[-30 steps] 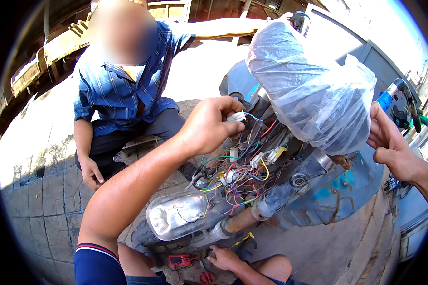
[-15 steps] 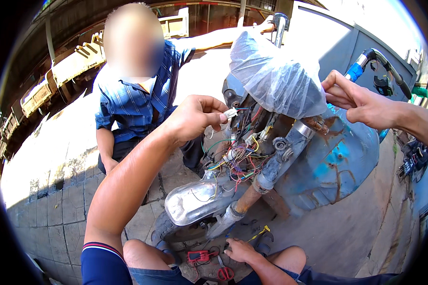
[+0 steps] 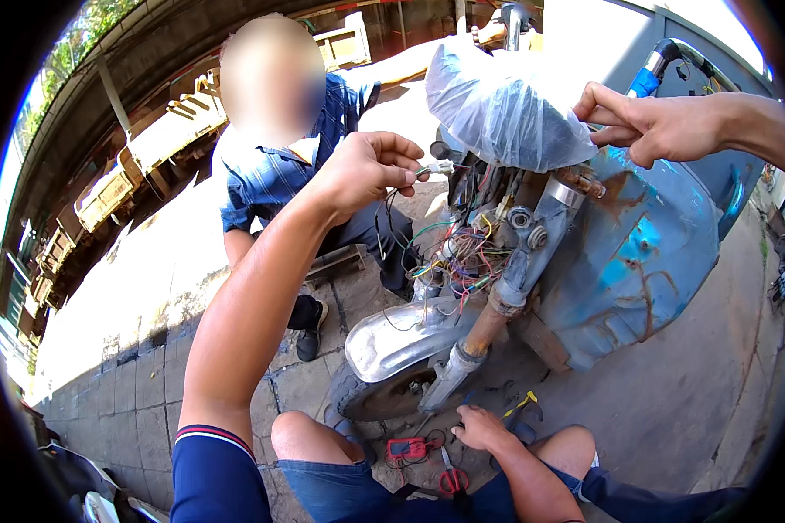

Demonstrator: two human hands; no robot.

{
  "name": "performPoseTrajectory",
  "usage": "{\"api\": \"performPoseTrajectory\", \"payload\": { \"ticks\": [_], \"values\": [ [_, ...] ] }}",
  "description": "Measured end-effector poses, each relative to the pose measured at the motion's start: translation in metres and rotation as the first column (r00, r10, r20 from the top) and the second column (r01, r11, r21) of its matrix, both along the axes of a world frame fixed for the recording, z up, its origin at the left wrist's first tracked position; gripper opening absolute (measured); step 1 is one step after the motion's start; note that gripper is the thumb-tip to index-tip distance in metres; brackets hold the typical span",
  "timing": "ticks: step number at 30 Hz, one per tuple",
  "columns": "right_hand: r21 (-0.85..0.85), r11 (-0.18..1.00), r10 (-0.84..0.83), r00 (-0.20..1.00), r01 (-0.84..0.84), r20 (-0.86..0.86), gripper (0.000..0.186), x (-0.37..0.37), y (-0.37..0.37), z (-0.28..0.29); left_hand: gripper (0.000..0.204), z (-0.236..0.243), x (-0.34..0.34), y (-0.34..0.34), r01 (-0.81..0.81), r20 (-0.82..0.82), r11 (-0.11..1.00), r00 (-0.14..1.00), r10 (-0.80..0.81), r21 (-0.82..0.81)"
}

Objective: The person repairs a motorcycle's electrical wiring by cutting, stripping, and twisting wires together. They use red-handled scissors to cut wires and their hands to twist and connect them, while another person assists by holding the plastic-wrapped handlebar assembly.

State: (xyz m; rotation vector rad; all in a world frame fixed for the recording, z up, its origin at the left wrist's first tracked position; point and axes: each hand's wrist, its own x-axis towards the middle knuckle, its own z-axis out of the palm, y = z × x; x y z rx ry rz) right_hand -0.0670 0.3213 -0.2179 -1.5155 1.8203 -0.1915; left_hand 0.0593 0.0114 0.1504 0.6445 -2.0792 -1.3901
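Note:
My left hand (image 3: 368, 170) is raised beside the headlight area of a stripped, rusty motorcycle. Its thumb and fingers pinch a white wire connector (image 3: 440, 166), with thin dark wires hanging below. A tangle of coloured wires (image 3: 471, 257) spills from the bike's front, above the silver mudguard (image 3: 401, 342). Low between my knees, my right hand (image 3: 480, 428) is near the ground with curled fingers; what they hold, if anything, is too small to make out. Close to it lie a red multimeter (image 3: 407, 449), red-handled scissors (image 3: 453, 478) and a yellow-handled tool (image 3: 522, 404).
A clear plastic bag (image 3: 506, 109) covers the headlight. Another person's hand (image 3: 672, 126) reaches to it from the right. A person in a blue checked shirt (image 3: 349, 105) crouches opposite, one arm stretched to the handlebar. The worn blue fuel tank (image 3: 628, 253) is on the right.
The view has shifted, so the bike appears farther right. My left hand still pinches the connector, which now shows more fully, with dark wires hanging from the hand. My right hand stays low.

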Motion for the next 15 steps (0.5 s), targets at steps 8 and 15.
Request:
{"api": "performPoseTrajectory", "payload": {
  "ticks": [8, 15],
  "values": [
    [-0.011, 1.000, 0.018, 1.000, -0.018, -0.019, 0.047, 0.004, 0.004, -0.008, 0.032, -0.023, 0.017, -0.023, -0.006, 0.045, 0.999, 0.999, 0.004, 0.039],
    [-0.085, 0.995, -0.001, 0.890, 0.045, 0.456, 0.053, 0.009, 0.007, 0.011, 0.032, -0.029, 0.028, -0.025, 0.100, 0.049, 0.978, 0.993, -0.111, 0.182]
  ]
}}
